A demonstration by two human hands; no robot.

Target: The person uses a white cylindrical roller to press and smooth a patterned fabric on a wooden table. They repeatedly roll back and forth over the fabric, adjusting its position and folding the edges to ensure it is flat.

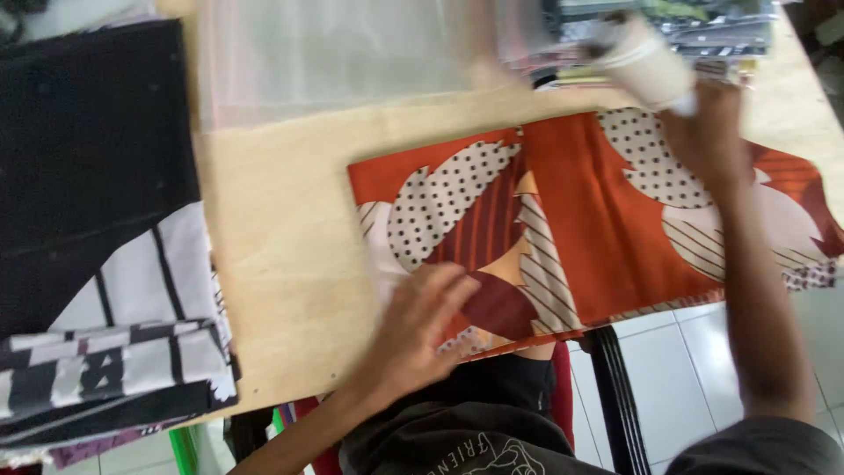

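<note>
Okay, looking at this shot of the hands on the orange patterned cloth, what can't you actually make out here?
Head view:
- White roll in the right hand: motion blur hides what it is.
- Folded orange cloth: the left hand covers its near corner.
- Stack at top right: blurred, cut by the frame edge.
- Black-and-white fabrics: cut by the left edge.

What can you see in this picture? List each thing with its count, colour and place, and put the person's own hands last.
Folded patterned cloth: one, orange with cream dotted and striped shapes, table's near right edge.
Wooden table: one, pale wood, centre.
Clear plastic sheet: one, see-through, top centre.
Stack of folded cloths: one, black and white, left.
Pile of folded fabrics: one, mixed dark prints, top right.
White roll: one, blurred, top right.
Tiled floor: white, below.
Left hand: flat on the cloth's near edge.
Right hand: holding the roll.
</note>
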